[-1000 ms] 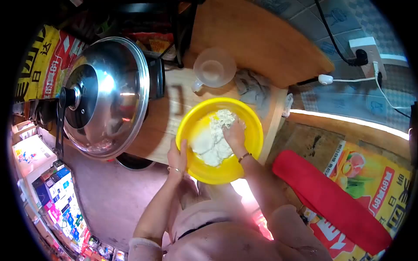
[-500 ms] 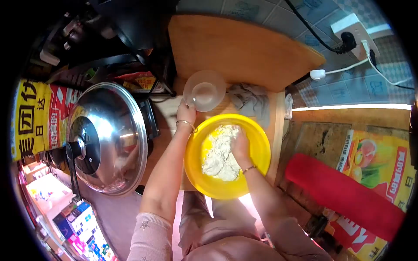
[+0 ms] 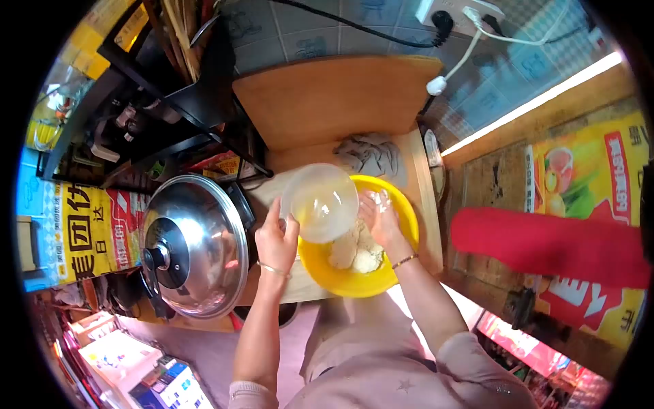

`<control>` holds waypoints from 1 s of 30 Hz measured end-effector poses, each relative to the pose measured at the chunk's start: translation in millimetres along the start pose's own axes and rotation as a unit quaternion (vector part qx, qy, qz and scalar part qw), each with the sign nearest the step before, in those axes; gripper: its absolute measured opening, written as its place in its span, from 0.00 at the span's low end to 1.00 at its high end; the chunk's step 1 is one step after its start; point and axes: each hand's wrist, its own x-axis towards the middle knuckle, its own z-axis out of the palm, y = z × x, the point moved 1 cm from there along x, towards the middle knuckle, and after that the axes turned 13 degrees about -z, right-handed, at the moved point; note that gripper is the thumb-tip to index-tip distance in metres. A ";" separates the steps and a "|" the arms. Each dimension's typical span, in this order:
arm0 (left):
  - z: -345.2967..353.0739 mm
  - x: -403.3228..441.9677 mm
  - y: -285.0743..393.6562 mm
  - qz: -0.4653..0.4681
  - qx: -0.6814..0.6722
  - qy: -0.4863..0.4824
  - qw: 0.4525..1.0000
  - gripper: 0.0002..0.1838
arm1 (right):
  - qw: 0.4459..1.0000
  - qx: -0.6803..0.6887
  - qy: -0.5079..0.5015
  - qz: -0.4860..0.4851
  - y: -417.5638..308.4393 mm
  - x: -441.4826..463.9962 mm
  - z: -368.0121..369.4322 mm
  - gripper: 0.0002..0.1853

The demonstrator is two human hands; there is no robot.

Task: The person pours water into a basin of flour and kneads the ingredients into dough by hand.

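My left hand (image 3: 276, 235) grips the edge of a translucent plastic bowl (image 3: 319, 198), which hangs over the left part of a yellow basin (image 3: 406, 204). Pale, lumpy flour dough (image 3: 354, 251) lies in the basin, partly hidden by the bowl. Over the basin's right side is my right hand (image 3: 383, 221), its fingers apart and dusted with white flour. It holds nothing that I can see, and stands a little above the dough beside the bowl.
A wooden board (image 3: 334, 99) leans behind the worktop. A grey cloth (image 3: 371, 155) lies past the basin. On the left sits a pan with a shiny lid (image 3: 211, 238); on the right, a red roll (image 3: 545, 245). Cables hang from a wall socket (image 3: 460, 13).
My left hand has brought the bowl from behind the basin to over its left part. My right hand has come up out of the flour. The camera view has shifted.
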 end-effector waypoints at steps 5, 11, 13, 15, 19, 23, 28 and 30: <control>-21.1 -41.1 21.3 0.016 0.133 -0.061 0.989 0.22 | 0.984 0.177 -0.026 -0.013 11.1 -22.2 25.3 0.30; -23.6 -56.0 26.9 0.045 0.211 -0.081 0.973 0.22 | 0.977 0.203 0.041 0.057 31.2 -27.1 18.0 0.25; -23.3 -55.8 26.9 0.050 0.209 -0.074 0.974 0.22 | 0.973 0.214 0.061 0.066 31.7 -30.5 18.6 0.23; -24.2 -55.2 26.7 0.038 0.209 -0.074 0.974 0.22 | 0.972 0.215 0.078 0.057 33.1 -32.3 18.4 0.21; -27.4 -53.7 16.7 0.020 0.180 -0.061 0.982 0.22 | 0.976 0.202 0.059 0.045 35.8 -33.7 20.4 0.18; -33.5 -55.6 23.7 -0.010 0.211 -0.071 0.975 0.23 | 0.979 0.184 0.052 0.068 35.6 -36.6 27.3 0.17; -35.4 -57.5 21.2 0.020 0.212 -0.066 0.975 0.22 | 0.972 0.204 0.065 0.098 42.1 -38.9 30.5 0.16; -37.0 -57.9 21.0 0.016 0.217 -0.067 0.974 0.22 | 0.978 0.171 0.067 0.102 42.9 -40.8 30.3 0.16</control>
